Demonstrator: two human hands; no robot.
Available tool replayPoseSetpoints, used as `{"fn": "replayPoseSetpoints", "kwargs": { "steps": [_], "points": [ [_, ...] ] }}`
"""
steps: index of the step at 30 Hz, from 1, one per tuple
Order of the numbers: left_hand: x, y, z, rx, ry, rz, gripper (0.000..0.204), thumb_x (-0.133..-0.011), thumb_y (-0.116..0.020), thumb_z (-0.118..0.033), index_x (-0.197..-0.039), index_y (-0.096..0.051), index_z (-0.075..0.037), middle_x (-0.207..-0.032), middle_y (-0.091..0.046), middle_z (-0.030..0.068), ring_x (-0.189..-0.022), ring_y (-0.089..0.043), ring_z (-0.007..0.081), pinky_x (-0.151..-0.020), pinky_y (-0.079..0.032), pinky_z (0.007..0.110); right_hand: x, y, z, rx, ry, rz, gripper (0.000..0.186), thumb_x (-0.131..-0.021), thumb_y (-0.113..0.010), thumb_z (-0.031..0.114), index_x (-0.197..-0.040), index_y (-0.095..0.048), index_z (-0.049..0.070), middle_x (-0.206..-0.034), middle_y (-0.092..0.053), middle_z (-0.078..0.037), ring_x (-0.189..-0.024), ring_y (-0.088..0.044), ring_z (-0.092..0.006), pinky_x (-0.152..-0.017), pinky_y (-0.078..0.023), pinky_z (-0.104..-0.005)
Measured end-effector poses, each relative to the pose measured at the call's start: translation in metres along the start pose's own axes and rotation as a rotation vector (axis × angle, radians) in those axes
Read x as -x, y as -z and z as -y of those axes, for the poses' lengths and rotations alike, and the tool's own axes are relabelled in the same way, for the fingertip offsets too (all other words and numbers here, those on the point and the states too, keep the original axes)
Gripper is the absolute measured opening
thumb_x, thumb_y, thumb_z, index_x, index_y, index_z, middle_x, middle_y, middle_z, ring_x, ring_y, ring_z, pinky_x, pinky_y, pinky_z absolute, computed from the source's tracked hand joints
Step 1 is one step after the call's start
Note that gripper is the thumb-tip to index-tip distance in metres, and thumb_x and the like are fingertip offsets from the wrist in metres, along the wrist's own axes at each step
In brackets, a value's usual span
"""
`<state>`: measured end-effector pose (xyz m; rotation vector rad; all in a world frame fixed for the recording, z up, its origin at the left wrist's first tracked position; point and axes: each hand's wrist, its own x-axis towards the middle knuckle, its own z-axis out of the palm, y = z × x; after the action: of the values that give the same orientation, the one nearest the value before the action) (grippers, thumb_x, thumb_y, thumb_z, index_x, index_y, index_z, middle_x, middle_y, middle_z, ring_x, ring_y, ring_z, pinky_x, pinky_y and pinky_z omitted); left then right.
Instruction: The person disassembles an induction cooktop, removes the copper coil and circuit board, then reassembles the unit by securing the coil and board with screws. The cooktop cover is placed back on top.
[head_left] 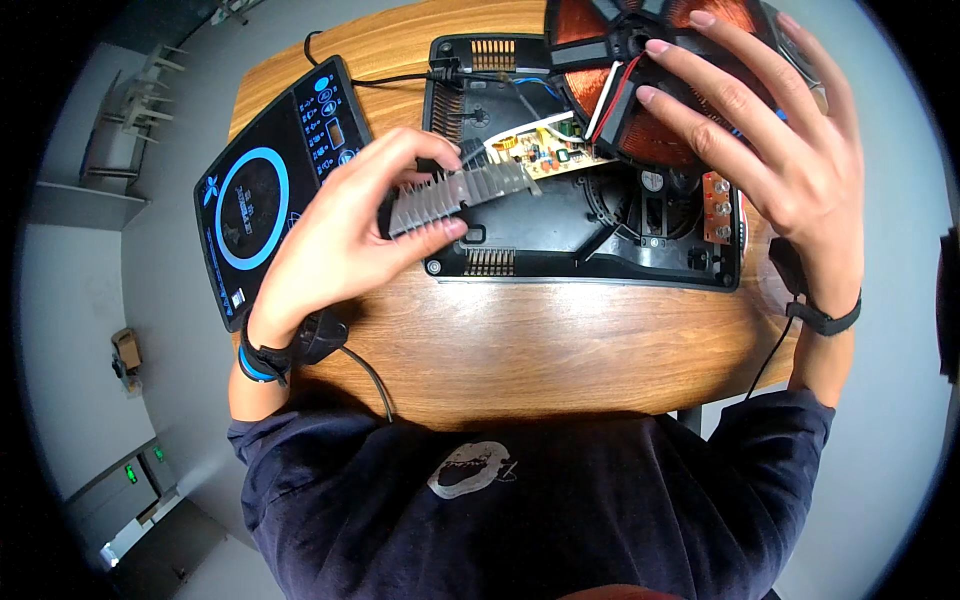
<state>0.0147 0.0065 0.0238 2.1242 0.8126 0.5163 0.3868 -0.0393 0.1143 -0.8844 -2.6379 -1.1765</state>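
A black glass top panel lies on the wooden table.

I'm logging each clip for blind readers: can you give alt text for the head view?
Seen from above, a person's left hand grips a finned metal heat sink over an opened black cooker base on a wooden table, while the right hand tilts up a copper coil. The cooker's glass top panel lies to the left.

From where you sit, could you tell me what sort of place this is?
Probably a repair or teardown desk: an opened cooker base with its copper coil lifted out lies on a wooden table.
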Motion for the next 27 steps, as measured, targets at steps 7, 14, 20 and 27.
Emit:
{"fn": "replayPoseSetpoints", "kwargs": {
  "steps": [7, 14, 20, 27],
  "points": [
    [0.007, -0.018, -0.015, -0.227, -0.09, 0.123, 0.068, -0.082, -0.098, -0.016, -0.14, -0.064, -0.003, -0.162, -0.054, 0.0196, -0.145, -0.061, 0.0425, -0.118, -0.053, 0.045, 0.002, -0.024, -0.006, 0.01, 0.124, 0.024, 0.045, -0.096, -0.071, 0.019, -0.14, -0.082, 0.024, -0.155, -0.073, 0.0, -0.147, -0.066, -0.0261, -0.119, -0.057, -0.0443],
    [0.013, -0.023, -0.025, -0.193, -0.085, 0.233, 0.062, -0.09, -0.094, -0.016, -0.144, -0.064, -0.006, -0.162, -0.055, 0.0202, -0.142, -0.064, 0.0431, -0.115, -0.056, 0.045, 0.009, -0.038, 0.002, -0.033, 0.259, -0.001, 0.052, -0.094, -0.075, 0.013, -0.146, -0.078, 0.017, -0.165, -0.066, -0.001, -0.157, -0.057, -0.0227, -0.123, -0.053, -0.0365],
    [-0.013, -0.011, -0.012, -0.068, -0.076, -0.205, 0.064, -0.094, -0.09, -0.005, -0.148, -0.056, -0.007, -0.153, -0.066, 0.012, -0.137, -0.069, 0.0273, -0.112, -0.06, 0.043, 0.025, -0.041, 0.007, 0.067, 0.329, -0.019, 0.057, -0.096, -0.073, 0.008, -0.153, -0.074, 0.015, -0.17, -0.061, 0.0, -0.162, -0.05, -0.0154, -0.131, -0.044, -0.0339],
    [-0.078, 0.004, -0.007, -0.209, -0.422, -0.156, 0.049, -0.093, -0.089, -0.002, -0.139, -0.071, -0.002, -0.136, -0.079, 0.0116, -0.122, -0.077, 0.0254, -0.107, -0.061, 0.037, 0.032, -0.036, 0.014, -0.057, 0.443, -0.074, 0.05, -0.086, -0.072, 0.01, -0.135, -0.081, 0.002, -0.164, -0.066, -0.007, -0.157, -0.055, -0.0169, -0.135, -0.042, -0.04]
  ]
}}
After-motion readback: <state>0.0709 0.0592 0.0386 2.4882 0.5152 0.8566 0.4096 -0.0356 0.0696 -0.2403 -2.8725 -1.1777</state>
